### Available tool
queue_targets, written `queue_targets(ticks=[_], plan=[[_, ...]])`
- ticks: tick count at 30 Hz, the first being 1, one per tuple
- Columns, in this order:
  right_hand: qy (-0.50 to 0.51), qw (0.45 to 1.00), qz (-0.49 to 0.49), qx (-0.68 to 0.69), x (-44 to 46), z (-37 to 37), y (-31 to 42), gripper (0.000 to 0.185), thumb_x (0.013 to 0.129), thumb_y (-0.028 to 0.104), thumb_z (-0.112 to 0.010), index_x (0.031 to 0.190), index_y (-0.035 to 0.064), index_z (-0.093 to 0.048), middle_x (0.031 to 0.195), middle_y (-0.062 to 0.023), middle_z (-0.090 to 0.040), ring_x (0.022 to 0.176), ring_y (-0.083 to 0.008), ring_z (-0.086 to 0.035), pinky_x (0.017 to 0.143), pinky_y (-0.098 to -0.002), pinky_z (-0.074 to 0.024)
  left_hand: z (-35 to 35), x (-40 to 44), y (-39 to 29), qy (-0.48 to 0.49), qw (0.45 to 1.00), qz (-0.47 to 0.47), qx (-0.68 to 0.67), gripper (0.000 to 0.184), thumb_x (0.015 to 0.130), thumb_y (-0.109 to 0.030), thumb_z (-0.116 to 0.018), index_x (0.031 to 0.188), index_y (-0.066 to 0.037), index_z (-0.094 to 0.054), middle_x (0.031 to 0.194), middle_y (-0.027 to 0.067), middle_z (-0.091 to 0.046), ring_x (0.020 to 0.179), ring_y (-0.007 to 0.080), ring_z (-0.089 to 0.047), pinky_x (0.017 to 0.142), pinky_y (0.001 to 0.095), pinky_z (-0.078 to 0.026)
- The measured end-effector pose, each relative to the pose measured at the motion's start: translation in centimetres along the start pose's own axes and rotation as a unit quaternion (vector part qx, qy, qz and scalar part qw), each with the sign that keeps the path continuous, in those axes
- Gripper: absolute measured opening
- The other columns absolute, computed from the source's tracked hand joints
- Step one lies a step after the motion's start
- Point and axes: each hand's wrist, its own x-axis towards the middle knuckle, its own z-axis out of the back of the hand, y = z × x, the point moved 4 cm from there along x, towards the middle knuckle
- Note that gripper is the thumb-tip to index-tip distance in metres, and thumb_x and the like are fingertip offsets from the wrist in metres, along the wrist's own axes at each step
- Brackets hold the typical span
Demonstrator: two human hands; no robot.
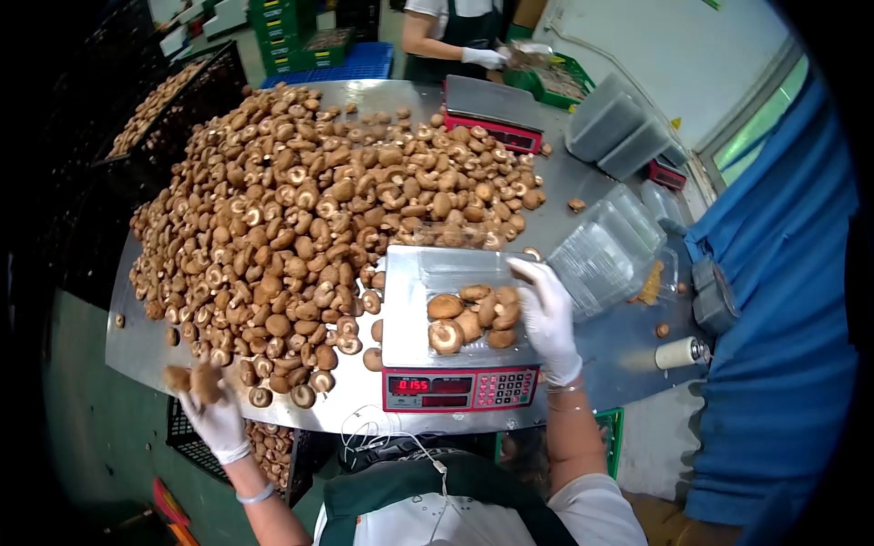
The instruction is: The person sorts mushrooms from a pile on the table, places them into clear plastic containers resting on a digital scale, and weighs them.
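Note:
My left hand (214, 423), in a white glove, is closed around brown shiitake mushrooms (206, 383) beside the near left edge of the table. My gloved right hand (550, 320) grips the right side of a clear plastic tray (469, 267), its fingers at the rim. Several shiitake mushrooms (470, 323) lie in that tray. The tray sits on a digital scale (399, 338) with a red front panel, its display lit at about 0.155. A large heap of shiitake mushrooms (264, 227) spreads to the left of the scale and behind it.
Stacked clear plastic trays (605, 250) stand to the right, near a white roll (678, 353). A second scale (492, 105) is at the back. Across the metal table (364, 409), a co-worker's gloved hand (484, 58) is near a green crate (566, 82). A blue curtain (774, 273) hangs right.

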Motion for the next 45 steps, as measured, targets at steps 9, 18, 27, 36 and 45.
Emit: queue_targets(ticks=[9,18,27,36,45], plan=[[-0.028,0.992,-0.037,-0.116,-2.4,-2.2,-5.1,0.018,0.086,0.01,-0.06,0.103,0.0048,-0.062,0.087,-0.0135,-0.062,0.077,-0.0302,-0.063,0.068,-0.0349,-0.0495,24.0,-9.0,-10.9,-0.451,0.757,-0.126,0.456,0.055,0.093,-0.017,-0.053,0.142,-0.007,-0.029,0.134,0.0122,-0.046,0.121,0.0243,-0.047,0.098,0.0393,-0.041],[-0.077,0.984,0.028,-0.158,-3.3,-2.8,-1.6,0.024,0.08,0.006,-0.064,0.103,0.0059,-0.063,0.088,-0.0108,-0.062,0.077,-0.0289,-0.062,0.068,-0.0349,-0.0489,4.5,0.4,2.0,-0.127,0.552,-0.21,0.796,0.037,0.082,-0.011,-0.063,0.118,-0.003,-0.057,0.128,0.016,-0.051,0.123,0.0311,-0.044,0.106,0.0404,-0.031],[0.153,0.937,0.02,-0.312,-4.6,-6.1,-3.5,0.051,0.087,0.035,-0.054,0.132,0.0115,-0.05,0.14,-0.019,-0.04,0.127,-0.0406,-0.036,0.105,-0.0539,-0.0253,0.1,7.8,16.4,0.119,0.449,-0.178,0.867,0.043,0.077,-0.02,-0.068,0.116,-0.007,-0.058,0.113,0.0105,-0.061,0.112,0.0284,-0.052,0.102,0.0432,-0.033],[0.086,0.973,0.038,-0.209,-5.2,-5.1,-2.7,0.052,0.083,0.036,-0.061,0.127,0.0094,-0.055,0.13,-0.0171,-0.05,0.121,-0.0378,-0.044,0.104,-0.0495,-0.0303,-0.2,8.1,17.9,0.052,0.899,0.169,0.401,0.033,0.09,-0.018,-0.06,0.12,-0.004,-0.055,0.101,0.0041,-0.065,0.092,0.0139,-0.061,0.08,0.0246,-0.045],[0.116,0.952,0.026,-0.283,-6.0,-6.3,-3.4,0.051,0.082,0.034,-0.062,0.127,0.0116,-0.054,0.129,-0.0109,-0.051,0.119,-0.033,-0.043,0.102,-0.0487,-0.0312,-11.6,3.7,25.0,0.165,0.833,0.315,0.425,0.028,0.093,-0.016,-0.054,0.119,-0.007,-0.058,0.101,0.0044,-0.062,0.093,0.0132,-0.057,0.079,0.0274,-0.046]])
